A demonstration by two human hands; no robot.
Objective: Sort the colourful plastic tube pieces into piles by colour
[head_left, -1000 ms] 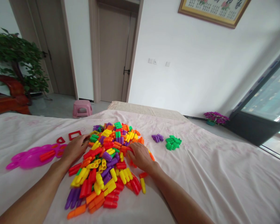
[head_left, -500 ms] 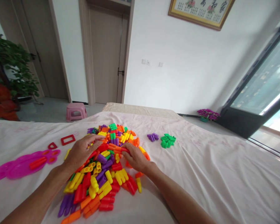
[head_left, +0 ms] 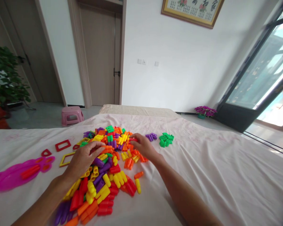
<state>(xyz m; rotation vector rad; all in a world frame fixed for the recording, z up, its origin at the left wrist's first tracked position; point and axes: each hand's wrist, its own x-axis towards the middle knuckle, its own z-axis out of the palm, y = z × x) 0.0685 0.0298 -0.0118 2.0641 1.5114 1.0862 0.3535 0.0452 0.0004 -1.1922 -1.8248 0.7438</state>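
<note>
A large heap of red, yellow, orange, purple and green plastic pieces (head_left: pixel 105 171) lies on a pale cloth (head_left: pixel 202 175). My left hand (head_left: pixel 88 155) rests over the heap's left side, its thumb and fingers bent near orange pieces; whether it grips one is hidden. My right hand (head_left: pixel 141 145) is at the heap's upper right edge, pinching a red piece (head_left: pixel 132 139) between thumb and fingers. Right of it lie a small purple group (head_left: pixel 151 137) and a green pile (head_left: pixel 166 139).
A pink tray (head_left: pixel 11 175) with a red piece on it lies at the left. Red frames (head_left: pixel 63 145) and a yellow frame (head_left: pixel 65 160) sit between it and the heap. A pink stool (head_left: pixel 72 115) stands on the floor beyond the cloth.
My right hand has moved up and away from the heap's middle with the red piece, uncovering orange and yellow pieces. My left hand stays over the left side. The view has shifted slightly.
</note>
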